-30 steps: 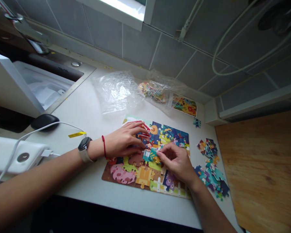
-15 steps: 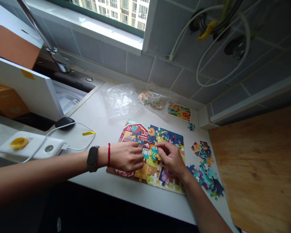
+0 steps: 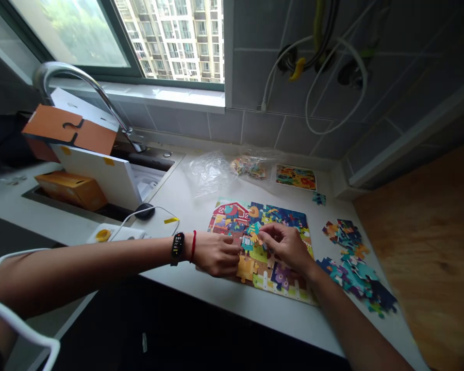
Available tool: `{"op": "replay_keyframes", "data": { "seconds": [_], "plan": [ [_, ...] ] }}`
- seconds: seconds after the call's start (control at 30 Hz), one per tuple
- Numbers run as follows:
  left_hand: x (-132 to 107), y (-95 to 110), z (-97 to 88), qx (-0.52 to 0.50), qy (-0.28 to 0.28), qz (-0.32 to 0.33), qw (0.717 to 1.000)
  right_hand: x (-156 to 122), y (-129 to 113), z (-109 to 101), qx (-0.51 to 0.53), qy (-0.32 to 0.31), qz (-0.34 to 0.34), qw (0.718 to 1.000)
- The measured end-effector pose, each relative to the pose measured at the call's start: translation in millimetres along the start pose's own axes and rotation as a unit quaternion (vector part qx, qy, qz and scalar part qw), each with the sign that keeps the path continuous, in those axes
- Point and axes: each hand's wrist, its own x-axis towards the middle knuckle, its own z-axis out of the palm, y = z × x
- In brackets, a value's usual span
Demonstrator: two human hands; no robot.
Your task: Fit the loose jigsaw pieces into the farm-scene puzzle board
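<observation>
In the head view, a teal puzzle piece (image 3: 256, 230) was pinched between thumb and forefinger of the right hand (image 3: 288, 246), over the middle of the jigsaw (image 3: 259, 252); the left hand (image 3: 218, 253) was loosely curled, palm down, over the jigsaw's left part, and whether anything was held beneath could not be told; a purple piece (image 3: 280, 276) was seen lying askew just below the right hand, and loose pieces (image 3: 365, 278) were heaped to the right of its forearm (image 3: 344, 309); the purple piece could be nudged by a lowered wrist; the heap could be scattered by an outward swing of that forearm; neighbouring pieces could be shifted if the pinched one were pressed down misaligned, its edges being partly hidden by fingertips.
</observation>
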Motion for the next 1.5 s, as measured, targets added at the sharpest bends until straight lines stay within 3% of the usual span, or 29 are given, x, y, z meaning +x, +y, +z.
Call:
{"op": "replay_keyframes", "data": {
  "seconds": [0.1, 0.23, 0.4, 0.5, 0.8, 1.03, 1.5],
  "plan": [
    [-12, -8, 3.0, -0.005, -0.03, -0.024, 0.999, 0, -2, -1, 0.029, -0.009, 0.004, 1.0],
    [-32, -16, 6.4, -0.006, -0.017, -0.053, 0.998, 0, -4, -1, 0.038, -0.023, -0.007, 0.999],
    [-54, -18, 7.1, -0.035, -0.112, -0.08, 0.99, -1, -5, -5, -0.017, -0.102, -0.04, 0.994],
    [-63, -16, 10.3, -0.087, -0.128, -0.095, 0.983, -1, -4, -7, -0.055, -0.137, -0.064, 0.987],
    [-78, -14, 28.5, -0.161, -0.127, -0.114, 0.972, -2, 2, -4, -0.18, -0.081, -0.117, 0.973],
    [-78, -15, 30.4, -0.17, -0.125, -0.129, 0.969, -5, -3, 3, -0.29, -0.078, -0.108, 0.948],
    [-76, -14, 26.9, -0.161, -0.113, -0.131, 0.972, -5, 3, 8, -0.213, -0.075, -0.101, 0.969]
  ]
}}
